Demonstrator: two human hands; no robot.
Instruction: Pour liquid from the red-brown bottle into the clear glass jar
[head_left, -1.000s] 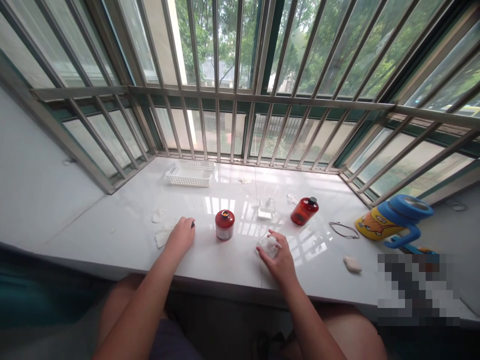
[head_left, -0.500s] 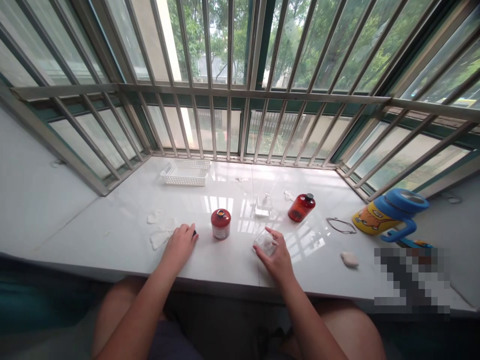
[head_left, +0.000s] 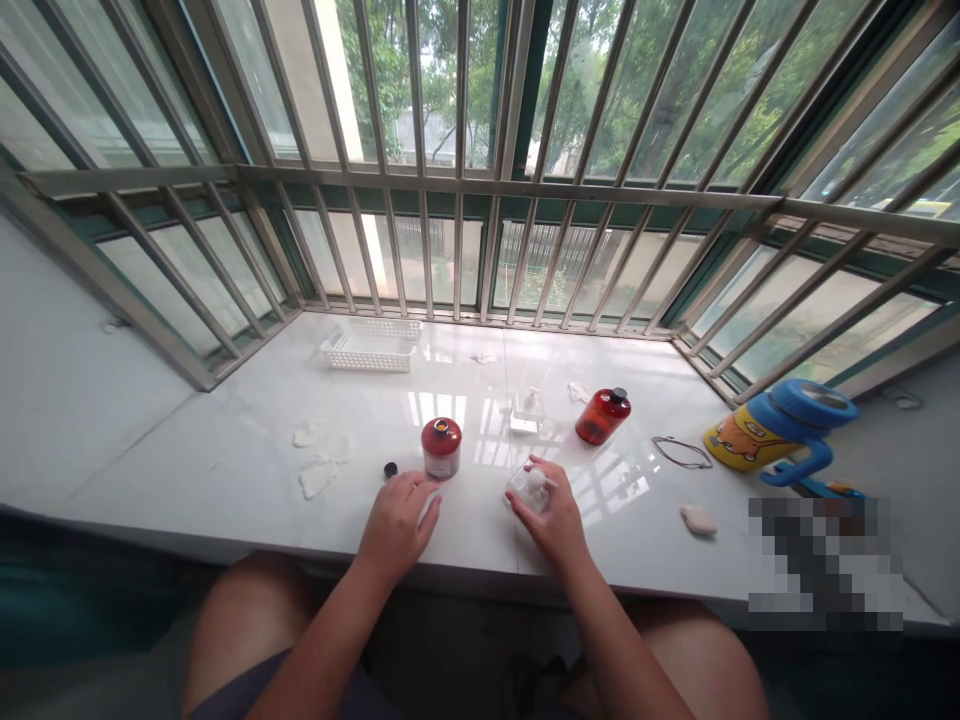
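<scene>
My left hand [head_left: 397, 525] rests open on the white sill, holding nothing, just below a small black cap [head_left: 390, 470]. To its right stands a red-topped canister [head_left: 441, 448] with a white band and an open mouth. My right hand [head_left: 551, 510] grips a small clear container [head_left: 529, 490] with something white at its top. Behind it stand a clear glass bottle [head_left: 527, 412] and an amber bottle [head_left: 602, 415] with a black top.
White cotton scraps [head_left: 315, 465] lie at left on the white sill [head_left: 480, 540], behind them a white plastic basket [head_left: 367, 347]. A wire loop [head_left: 681, 452], white lump [head_left: 697, 520] and blue-handled cup [head_left: 780, 430] lie right. Metal window bars run behind.
My left hand has moved right and toward me, off the black cap, which now lies uncovered on the sill. My right hand still holds the clear container, its fingers shifted slightly.
</scene>
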